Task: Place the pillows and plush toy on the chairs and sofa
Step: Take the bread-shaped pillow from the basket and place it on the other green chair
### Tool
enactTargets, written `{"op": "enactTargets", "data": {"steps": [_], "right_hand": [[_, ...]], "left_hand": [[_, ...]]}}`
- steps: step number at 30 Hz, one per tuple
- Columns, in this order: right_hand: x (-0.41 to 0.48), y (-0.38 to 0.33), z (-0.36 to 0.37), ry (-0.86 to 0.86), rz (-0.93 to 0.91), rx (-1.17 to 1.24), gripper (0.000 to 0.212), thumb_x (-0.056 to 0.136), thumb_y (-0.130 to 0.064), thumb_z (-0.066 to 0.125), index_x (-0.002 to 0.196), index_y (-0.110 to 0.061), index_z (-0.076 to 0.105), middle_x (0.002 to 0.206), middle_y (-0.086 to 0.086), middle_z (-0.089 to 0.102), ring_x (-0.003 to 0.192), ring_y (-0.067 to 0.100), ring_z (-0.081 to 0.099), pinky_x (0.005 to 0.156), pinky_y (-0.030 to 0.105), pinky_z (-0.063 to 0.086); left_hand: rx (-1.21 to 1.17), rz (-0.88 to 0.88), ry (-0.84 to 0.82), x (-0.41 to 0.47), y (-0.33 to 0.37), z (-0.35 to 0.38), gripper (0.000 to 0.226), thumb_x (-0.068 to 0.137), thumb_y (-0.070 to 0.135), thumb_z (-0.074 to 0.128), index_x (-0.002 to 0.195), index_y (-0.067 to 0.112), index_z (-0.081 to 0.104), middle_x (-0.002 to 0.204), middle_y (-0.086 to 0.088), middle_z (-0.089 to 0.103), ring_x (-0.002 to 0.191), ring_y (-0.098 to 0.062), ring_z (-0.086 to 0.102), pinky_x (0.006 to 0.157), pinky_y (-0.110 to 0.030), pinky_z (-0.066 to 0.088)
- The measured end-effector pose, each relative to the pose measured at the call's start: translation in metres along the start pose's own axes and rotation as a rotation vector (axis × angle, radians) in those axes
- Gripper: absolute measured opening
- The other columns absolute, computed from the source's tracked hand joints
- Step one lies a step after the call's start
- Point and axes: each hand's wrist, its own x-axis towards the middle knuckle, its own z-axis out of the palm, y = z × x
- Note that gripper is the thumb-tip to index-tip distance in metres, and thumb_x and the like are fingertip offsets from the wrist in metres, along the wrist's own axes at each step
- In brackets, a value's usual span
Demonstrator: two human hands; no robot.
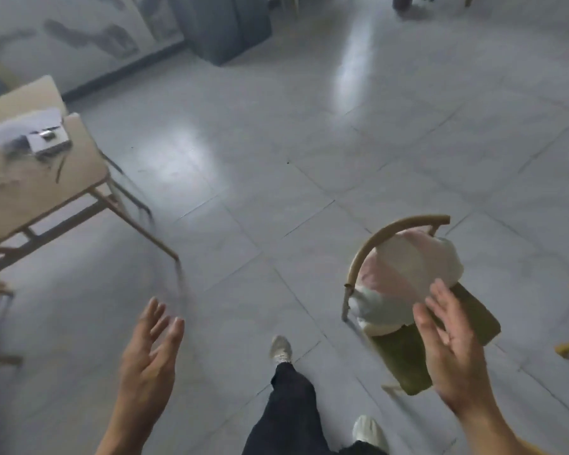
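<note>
Sitting on chair (404, 359), pillow (411, 274); L hand (148, 359), R hand (450, 353) grips slack, holding nothing; broad floor (243, 192) ahead.

Beige table (20, 205) with small box (48, 142)

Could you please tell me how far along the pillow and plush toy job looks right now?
Done: one soft pink-and-white pillow lies on the green-seated chair, against its curved back. In hand: nothing; the left hand and right hand are both open and empty. Left: no other items to place are in view, so the remainder cannot be judged.
</note>
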Motion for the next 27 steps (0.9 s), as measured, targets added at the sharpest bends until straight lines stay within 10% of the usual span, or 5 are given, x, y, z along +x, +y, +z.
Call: {"op": "enactTargets", "data": {"steps": [10,15,20,27], "right_hand": [[-0.041,-0.062,0.224,-0.46,-0.223,-0.139,0.064,0.094,-0.03,0.064,0.152,-0.031,0.038,0.152,-0.007,0.048,0.132,0.011,0.051,0.102,0.033,0.043],[-0.101,-0.083,0.401,-0.692,-0.294,-0.192,0.061,0.095,-0.025,0.065,0.151,-0.03,0.041,0.149,-0.009,0.051,0.131,0.011,0.054,0.1,0.029,0.047],[-0.161,-0.12,0.535,-0.906,-0.363,-0.233,0.067,0.091,-0.035,0.067,0.153,-0.029,0.039,0.148,-0.01,0.05,0.132,0.008,0.052,0.097,0.025,0.046],[-0.178,-0.165,0.677,-0.956,-0.401,-0.209,0.072,0.082,-0.043,0.063,0.15,-0.029,0.041,0.147,-0.008,0.052,0.129,0.012,0.055,0.093,0.022,0.046]], "left_hand": [[-0.23,-0.179,0.55,-0.056,-0.124,-0.225,0.065,0.094,0.021,0.063,0.154,0.02,0.039,0.143,0.0,0.054,0.125,-0.016,0.057,0.114,-0.053,0.041],[-0.35,-0.284,0.715,-0.051,-0.192,-0.343,0.059,0.1,0.013,0.057,0.155,0.019,0.036,0.142,0.001,0.053,0.127,-0.017,0.054,0.086,-0.036,0.05],[-0.367,-0.284,0.841,-0.041,-0.22,-0.447,0.057,0.101,0.014,0.057,0.154,0.019,0.038,0.145,-0.003,0.053,0.126,-0.017,0.055,0.113,-0.052,0.042],[-0.365,-0.296,0.909,0.036,-0.252,-0.549,0.058,0.099,0.014,0.06,0.153,0.018,0.038,0.145,-0.004,0.054,0.127,-0.021,0.057,0.108,-0.051,0.046]]}}
